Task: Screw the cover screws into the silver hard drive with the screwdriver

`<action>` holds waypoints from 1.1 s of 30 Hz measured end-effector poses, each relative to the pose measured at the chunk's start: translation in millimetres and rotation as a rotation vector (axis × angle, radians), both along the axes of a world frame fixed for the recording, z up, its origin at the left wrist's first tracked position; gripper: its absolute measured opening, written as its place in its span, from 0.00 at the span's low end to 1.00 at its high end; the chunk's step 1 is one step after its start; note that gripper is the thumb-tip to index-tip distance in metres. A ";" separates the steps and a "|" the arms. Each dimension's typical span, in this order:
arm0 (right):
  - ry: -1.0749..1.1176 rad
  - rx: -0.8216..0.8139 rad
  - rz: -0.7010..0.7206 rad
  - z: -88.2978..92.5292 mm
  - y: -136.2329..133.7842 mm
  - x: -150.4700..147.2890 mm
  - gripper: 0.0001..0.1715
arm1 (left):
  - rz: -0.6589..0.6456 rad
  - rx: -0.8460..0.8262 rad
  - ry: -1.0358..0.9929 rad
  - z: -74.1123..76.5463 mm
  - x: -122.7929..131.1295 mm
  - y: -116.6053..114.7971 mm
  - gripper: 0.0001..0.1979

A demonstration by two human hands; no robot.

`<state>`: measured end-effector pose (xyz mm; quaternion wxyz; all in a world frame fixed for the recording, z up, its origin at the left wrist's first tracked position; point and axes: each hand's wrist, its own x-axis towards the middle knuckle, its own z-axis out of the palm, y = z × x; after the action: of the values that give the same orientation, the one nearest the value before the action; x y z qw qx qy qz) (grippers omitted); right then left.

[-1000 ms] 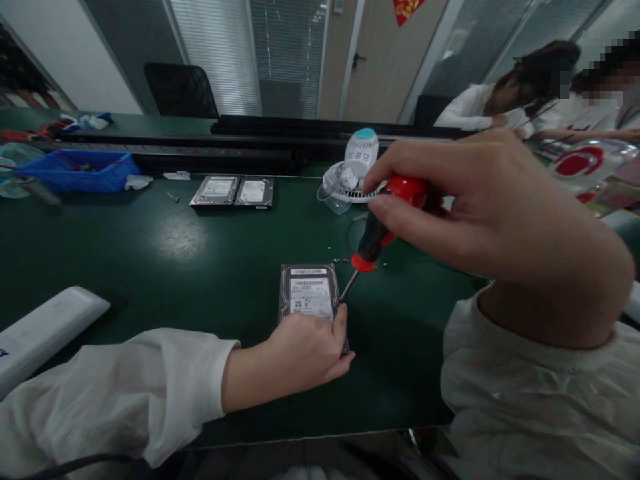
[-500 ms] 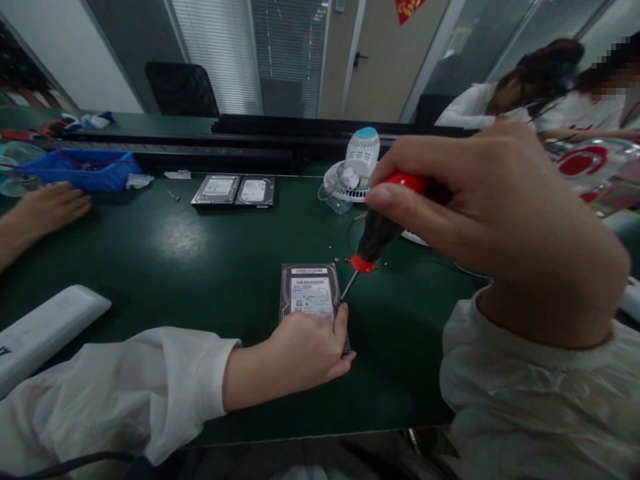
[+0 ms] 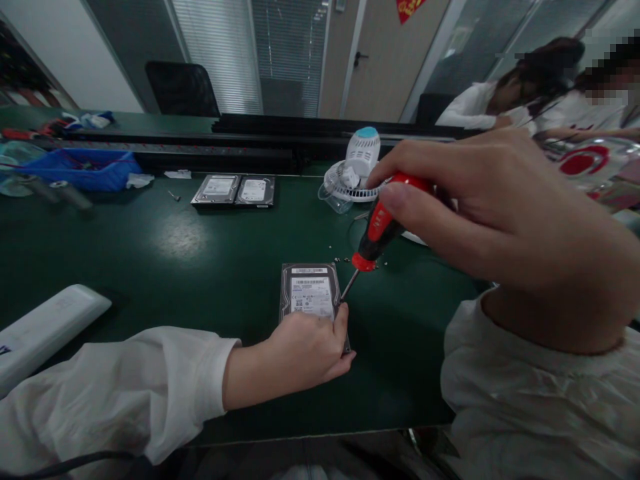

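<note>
A hard drive (image 3: 311, 285) with a white label lies flat on the green table, its lower part covered by my left hand (image 3: 305, 350). That hand is closed over the drive's near end, with a fingertip at the right edge beside the screwdriver's tip. My right hand (image 3: 480, 207) grips a red and black screwdriver (image 3: 384, 223) by its handle from above. Its shaft slants down to the left and meets the drive's right edge; the screw under the tip, if any, is hidden. Several small screws (image 3: 337, 259) lie just beyond the drive.
Two more hard drives (image 3: 235, 191) lie farther back on the table. A blue bin (image 3: 87, 170) stands at the back left, a white portable fan (image 3: 361, 157) behind the screwdriver. A white elongated device (image 3: 55, 330) lies at the left. Other people (image 3: 505, 100) sit at the back right.
My right hand has twisted, turning the screwdriver's handle so its red lettered side shows. Another person's hand at the left has gone, and blurred metal cylinders show there. My left hand stays put.
</note>
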<state>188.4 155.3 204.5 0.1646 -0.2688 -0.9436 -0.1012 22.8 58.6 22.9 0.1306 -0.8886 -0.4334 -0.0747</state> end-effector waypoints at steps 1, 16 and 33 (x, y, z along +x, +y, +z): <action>0.000 -0.035 0.023 0.8 -0.2 0.5 0.15 | -0.003 0.001 0.000 -0.2 -0.2 0.0 0.35; 0.058 0.049 0.099 0.2 -1.4 4.6 0.16 | -0.001 -0.023 -0.009 -0.3 -0.7 0.2 0.35; 0.048 0.001 0.095 1.1 0.4 5.1 0.23 | -0.017 0.000 0.001 -1.1 0.2 -0.2 0.35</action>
<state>193.5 155.7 205.5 0.1919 -0.2261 -0.9510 -0.0876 22.9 58.4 21.8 0.1301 -0.8922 -0.4259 -0.0751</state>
